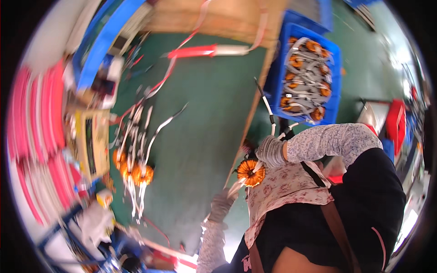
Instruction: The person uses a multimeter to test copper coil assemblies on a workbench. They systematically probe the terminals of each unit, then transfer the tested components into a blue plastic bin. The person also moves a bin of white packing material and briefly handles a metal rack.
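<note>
Beside the green table's [200,118] edge, the gloved right hand [270,151] gripped the orange coil [251,172] from above, while the left hand [221,204] pinched its white leads [235,189] just below.

orange coil [251,172], green table [205,104], blue crate [276,77], floral sleeve [334,141].

The toroidal coil [251,172] showed glossy copper-orange wire windings with smooth white sleeved leads. Both the left hand [221,204] and right hand [270,151] wore grey knitted cloth gloves, matt and slightly rough. The sleeves and apron [284,186] were soft printed cloth. The workbench [205,118] had a matt green mat with a bare wood edge. The crate [334,102] past the bench's far-right edge was smooth blue plastic.
</note>
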Available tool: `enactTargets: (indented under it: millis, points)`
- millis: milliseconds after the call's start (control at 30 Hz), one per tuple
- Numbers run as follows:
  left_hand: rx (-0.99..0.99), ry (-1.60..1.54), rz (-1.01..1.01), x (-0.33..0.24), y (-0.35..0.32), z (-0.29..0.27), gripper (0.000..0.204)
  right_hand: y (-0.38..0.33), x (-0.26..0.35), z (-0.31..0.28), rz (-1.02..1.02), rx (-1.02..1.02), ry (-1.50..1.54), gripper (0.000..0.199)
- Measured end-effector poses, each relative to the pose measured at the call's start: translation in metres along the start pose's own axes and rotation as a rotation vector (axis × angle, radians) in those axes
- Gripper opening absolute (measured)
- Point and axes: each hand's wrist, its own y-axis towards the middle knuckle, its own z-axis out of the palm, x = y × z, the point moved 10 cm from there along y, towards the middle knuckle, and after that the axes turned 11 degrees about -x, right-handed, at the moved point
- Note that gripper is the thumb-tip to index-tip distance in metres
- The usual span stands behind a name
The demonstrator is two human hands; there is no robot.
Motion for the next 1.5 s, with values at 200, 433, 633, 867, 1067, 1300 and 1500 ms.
enactTargets:
  millis: [200, 433, 633, 867, 1067, 1300, 1500]
  points:
    - [0.078, 0.006, -0.062, -0.076, 0.077, 0.037, 0.03, -0.092, -0.181, 0.089, 0.493, -0.511, 0.711, 0.02]
    - [0.238, -1.16, -0.305, -0.257, 0.227, 0.182, 0.035, -0.131, -0.316, 0.195, 0.932, -1.36, 2.193, 0.028]
    - [0.212, -0.78, -0.265, -0.301, 0.38, 0.299, 0.028, -0.183, -0.478, 0.207, 1.373, -1.501, 1.632, 0.031]
    - [-0.005, -0.013, 0.235, -0.278, 0.444, 0.282, 0.056, -0.201, -0.595, 0.26, 1.46, -0.939, 0.695, 0.059]
    - [0.041, -0.11, 0.101, -0.255, 0.412, 0.265, 0.046, -0.19, -0.546, 0.297, 1.442, -0.837, 0.344, 0.059]
    - [0.096, -0.222, 0.257, -0.262, 0.31, 0.217, 0.037, -0.19, -0.567, 0.325, 1.45, -1.236, 1.163, 0.052]
    - [-0.131, -0.461, 0.169, -0.278, 0.167, -0.002, 0.04, -0.189, -0.467, 0.216, 1.156, -0.819, 0.701, 0.054]
